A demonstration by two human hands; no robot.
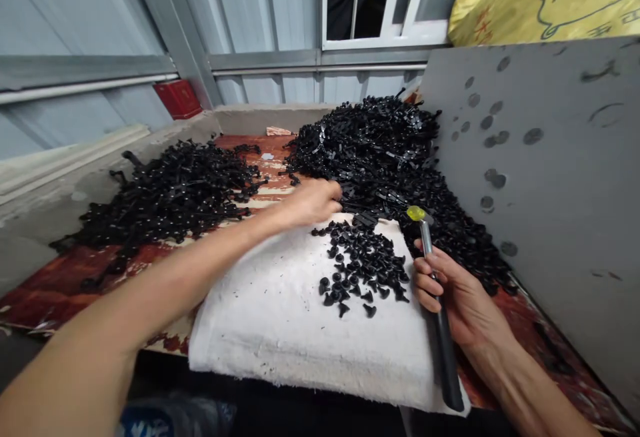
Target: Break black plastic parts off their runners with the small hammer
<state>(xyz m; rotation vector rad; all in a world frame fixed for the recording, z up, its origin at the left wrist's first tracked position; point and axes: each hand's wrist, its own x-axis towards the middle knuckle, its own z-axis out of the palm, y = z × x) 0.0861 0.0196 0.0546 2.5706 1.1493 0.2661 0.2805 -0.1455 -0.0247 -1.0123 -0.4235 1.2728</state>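
My right hand (450, 287) is wrapped round a small hammer (444, 350) with a black grip, a metal shaft and a translucent yellow tip. Its head points up and away, beside the right edge of a white cloth (260, 320). My left hand (315, 202) reaches to the near edge of a large heap of glossy black plastic parts (370, 144), fingers curled down. Whatever is between those fingers is hidden. Loose small black pieces (363, 260), shaped like little caps with stems, lie scattered on the cloth between my hands.
A second heap of black stemmed parts (175, 187) lies on the left of the worn red-brown board (45, 290). A grey panel (560, 177) stands along the right side. Behind are a red box (177, 98), a corrugated metal wall (260, 4) and a yellow sack (565, 0).
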